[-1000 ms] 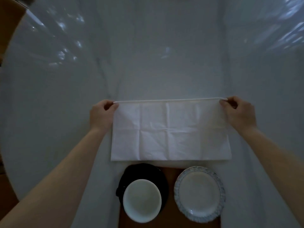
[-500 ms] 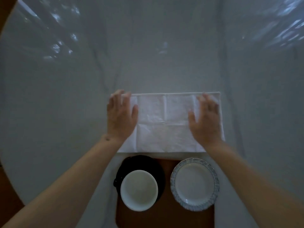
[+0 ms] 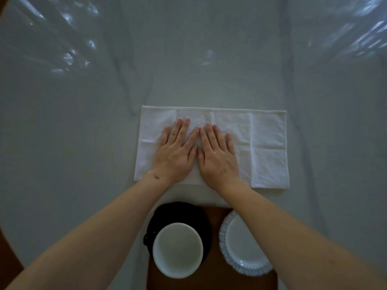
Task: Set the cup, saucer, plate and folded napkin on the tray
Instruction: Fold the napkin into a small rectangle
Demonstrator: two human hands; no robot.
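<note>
A white cloth napkin (image 3: 266, 147), folded into a long rectangle, lies flat on the table in front of me. My left hand (image 3: 176, 151) and my right hand (image 3: 216, 155) press on its left half, side by side, fingers straight. Nearer to me a brown tray (image 3: 215, 277) holds a white cup (image 3: 178, 249) with a black outside and handle, standing on a black saucer (image 3: 180, 212). A white plate (image 3: 240, 254) with a blue patterned rim sits on the tray's right side, partly hidden by my right forearm.
The table is covered with a pale grey cloth under a glossy clear sheet (image 3: 188, 59) with some creases. Dark brown floor (image 3: 8, 264) or table edge shows at the lower left.
My hands let go of the napkin's far corners, laid flat on it, then slid from its outer ends toward the middle. They now lie together on its left half.
</note>
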